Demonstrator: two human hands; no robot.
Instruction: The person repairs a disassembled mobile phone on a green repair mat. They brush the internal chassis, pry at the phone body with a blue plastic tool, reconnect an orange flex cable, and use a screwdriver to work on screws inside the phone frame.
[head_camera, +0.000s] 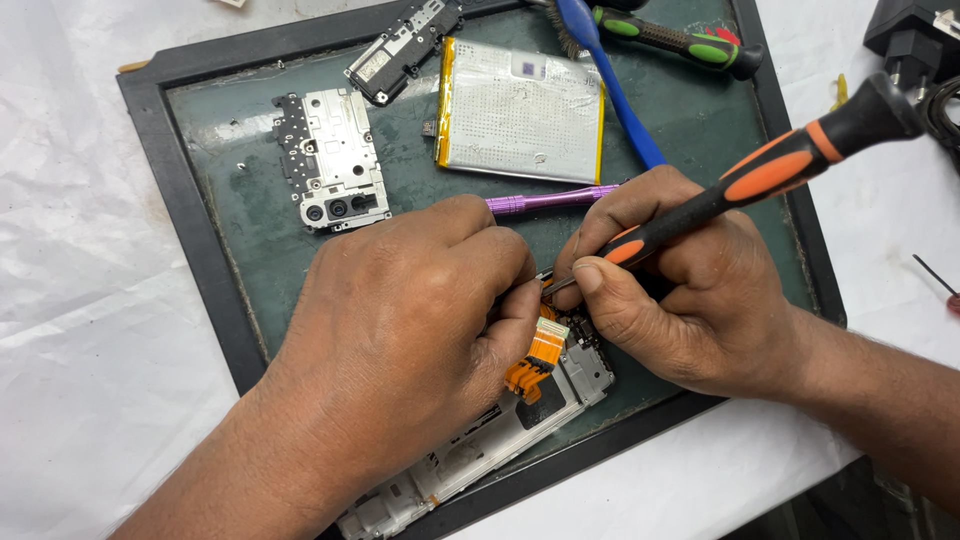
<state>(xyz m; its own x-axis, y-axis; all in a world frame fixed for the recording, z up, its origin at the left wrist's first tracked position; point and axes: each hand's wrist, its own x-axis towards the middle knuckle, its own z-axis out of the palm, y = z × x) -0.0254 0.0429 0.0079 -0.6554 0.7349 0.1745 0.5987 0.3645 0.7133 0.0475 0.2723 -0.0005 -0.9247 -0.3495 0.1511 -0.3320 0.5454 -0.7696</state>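
An opened phone frame (480, 445) with an orange flex cable (535, 360) lies at the near edge of a dark work mat (250, 250). My left hand (410, 310) presses down on the frame and covers most of it. My right hand (670, 290) grips a black and orange screwdriver (770, 170), its tip down at the frame's upper end, right by my left fingertips. A purple tool (550, 200) lies just beyond both hands.
On the mat lie a silver battery (520, 110), a metal shield plate with camera holes (330, 160), a small black board piece (400, 45), a blue pry tool (610, 85) and a green-handled screwdriver (680, 40). A black plug adapter (910, 40) sits on the white cloth at right.
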